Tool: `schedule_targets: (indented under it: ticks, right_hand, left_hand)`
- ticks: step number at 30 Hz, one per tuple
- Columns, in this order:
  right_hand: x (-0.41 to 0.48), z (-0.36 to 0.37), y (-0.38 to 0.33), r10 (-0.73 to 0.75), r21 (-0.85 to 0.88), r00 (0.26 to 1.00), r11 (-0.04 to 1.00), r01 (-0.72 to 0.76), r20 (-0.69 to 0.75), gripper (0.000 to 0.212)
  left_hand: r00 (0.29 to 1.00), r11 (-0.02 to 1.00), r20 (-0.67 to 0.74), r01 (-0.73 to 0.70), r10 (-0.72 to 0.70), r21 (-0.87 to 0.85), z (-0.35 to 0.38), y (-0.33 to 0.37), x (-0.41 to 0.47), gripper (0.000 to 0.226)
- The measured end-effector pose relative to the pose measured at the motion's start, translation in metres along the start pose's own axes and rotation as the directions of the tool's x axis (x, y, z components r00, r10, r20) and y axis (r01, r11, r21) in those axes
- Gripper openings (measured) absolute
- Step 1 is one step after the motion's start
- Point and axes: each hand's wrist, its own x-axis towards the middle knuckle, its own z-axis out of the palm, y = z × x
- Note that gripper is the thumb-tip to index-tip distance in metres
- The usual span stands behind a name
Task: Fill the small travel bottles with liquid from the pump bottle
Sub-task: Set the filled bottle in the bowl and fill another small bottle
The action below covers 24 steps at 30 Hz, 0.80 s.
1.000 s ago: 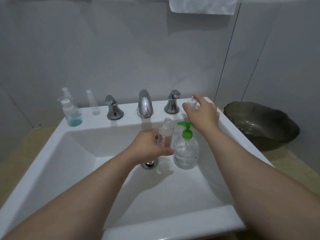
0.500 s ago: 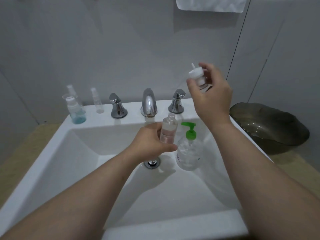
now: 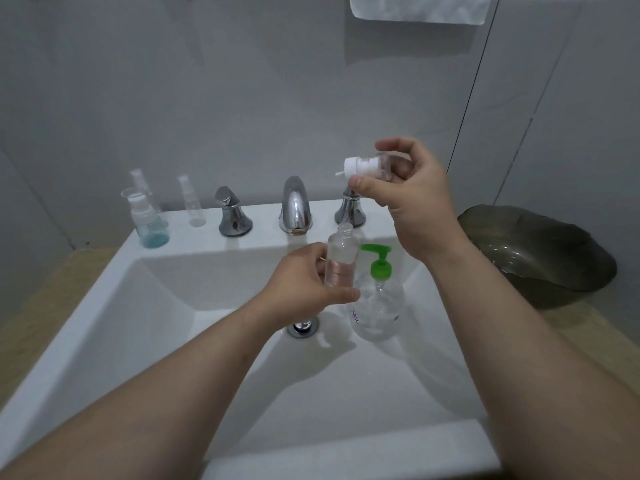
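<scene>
My left hand [image 3: 304,285] grips a small clear travel bottle [image 3: 341,259] upright over the sink, its neck uncapped and its lower part holding clear liquid. My right hand [image 3: 408,199] holds a white spray cap [image 3: 363,168] with a clear cover, raised above and a little right of that bottle, its thin tube pointing left. The pump bottle [image 3: 379,299] with a green pump head stands in the basin, right beside the held bottle. Three more small travel bottles stand on the sink's back ledge at the left: one with blue liquid [image 3: 150,225], two clear [image 3: 192,202].
The white sink [image 3: 114,306] has a chrome spout [image 3: 294,206], two chrome handles [image 3: 230,213] and a drain [image 3: 303,327] under my left hand. A dark glass bowl [image 3: 540,252] sits on the counter at right. A white towel [image 3: 419,6] hangs above.
My right hand picked the spray cap up from the ledge's right end and lifted it, then turned it so its tube points left. My left hand kept the bottle steady.
</scene>
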Motion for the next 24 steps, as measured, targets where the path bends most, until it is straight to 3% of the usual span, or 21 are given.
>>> schedule_targets:
  ticks: [5, 13, 24]
  right_hand:
    - [0.001, 0.001, 0.002, -0.014, -0.008, 1.000, 1.000, 0.014, -0.023, 0.035]
    - [-0.006, 0.005, 0.003, -0.151, -0.284, 0.985, 0.944, 0.167, 0.077, 0.030]
    - [-0.011, 0.004, 0.000, -0.120, -0.375, 0.978, 0.910, 0.177, 0.171, 0.032]
  left_hand:
    - [1.000, 1.000, 0.007, 0.000, 0.001, -0.020, 0.001, 0.000, -0.001, 0.059]
    - [1.000, 0.999, -0.009, 0.019, -0.019, -0.038, 0.001, 0.000, 0.001, 0.064]
    - [1.000, 0.998, -0.028, 0.007, -0.009, -0.059, 0.000, 0.004, 0.000, 0.064]
